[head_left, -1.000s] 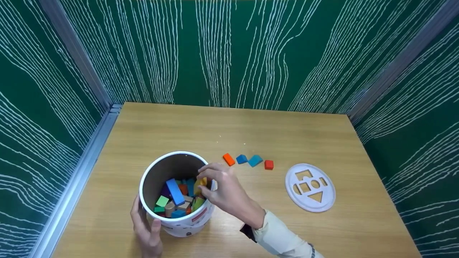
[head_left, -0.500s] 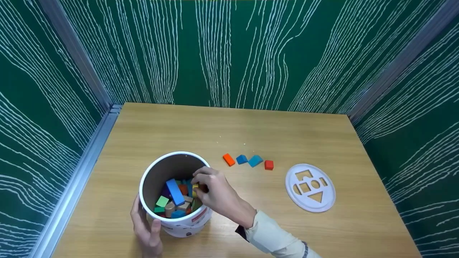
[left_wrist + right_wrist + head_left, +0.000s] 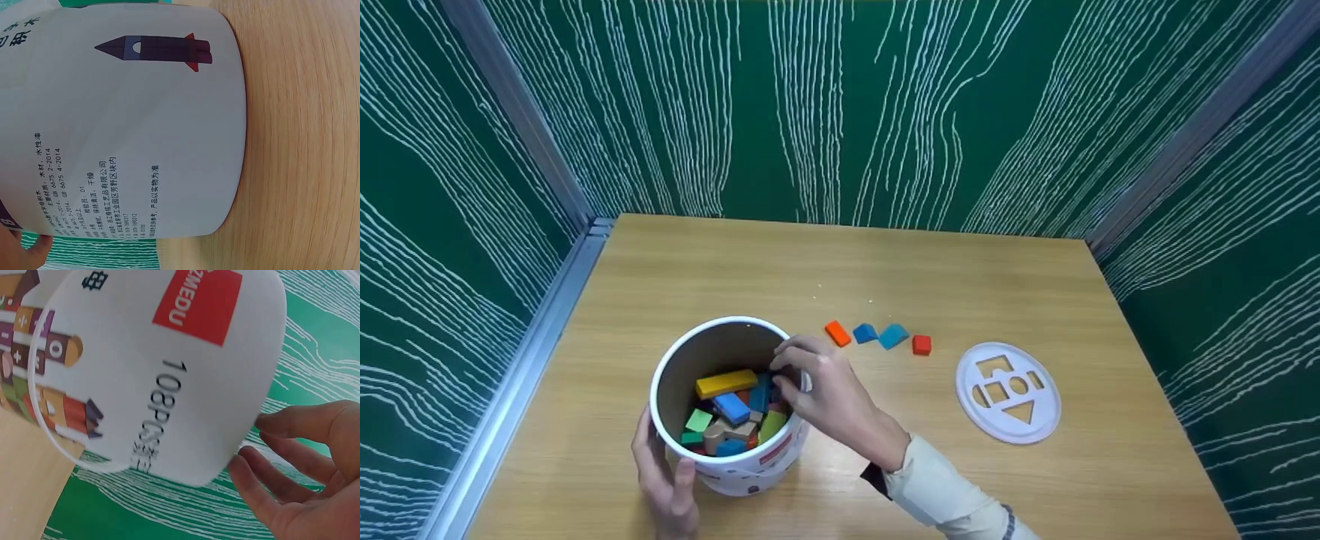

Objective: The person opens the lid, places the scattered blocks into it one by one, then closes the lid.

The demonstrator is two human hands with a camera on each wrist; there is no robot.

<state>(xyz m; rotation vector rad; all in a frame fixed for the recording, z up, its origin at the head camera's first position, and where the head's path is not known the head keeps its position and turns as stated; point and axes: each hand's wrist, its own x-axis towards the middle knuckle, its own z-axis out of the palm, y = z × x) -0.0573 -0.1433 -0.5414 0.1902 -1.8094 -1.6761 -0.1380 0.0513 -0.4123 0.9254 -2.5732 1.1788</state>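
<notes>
In the head view, a white bucket (image 3: 741, 472) full of coloured wooden blocks stands at the front left of the table. My left hand (image 3: 667, 487) holds its near left side, fingers along the wall and thumb near the front. A yellow bar block (image 3: 726, 383) lies across the pile, partly over a blue block (image 3: 733, 407). My right hand (image 3: 829, 382) is over the bucket's right rim, fingers bent inward beside the blocks, with no block showing between thumb and fingers. In the right wrist view, its fingertips (image 3: 239, 467) pass behind the bucket's rim and are partly hidden.
Behind and right of the bucket, an orange block (image 3: 838, 333), a blue block (image 3: 865, 333), a teal block (image 3: 893, 336) and a red block (image 3: 921, 345) lie in a row. A white lid (image 3: 1009, 431) with cut-out shapes lies farther right. Green patterned walls (image 3: 840, 112) enclose the table.
The yellow block has gone from my right hand at the bucket's right side to the top of the pile. My right hand dipped inward, then drew back to the rim. My left hand stayed.
</notes>
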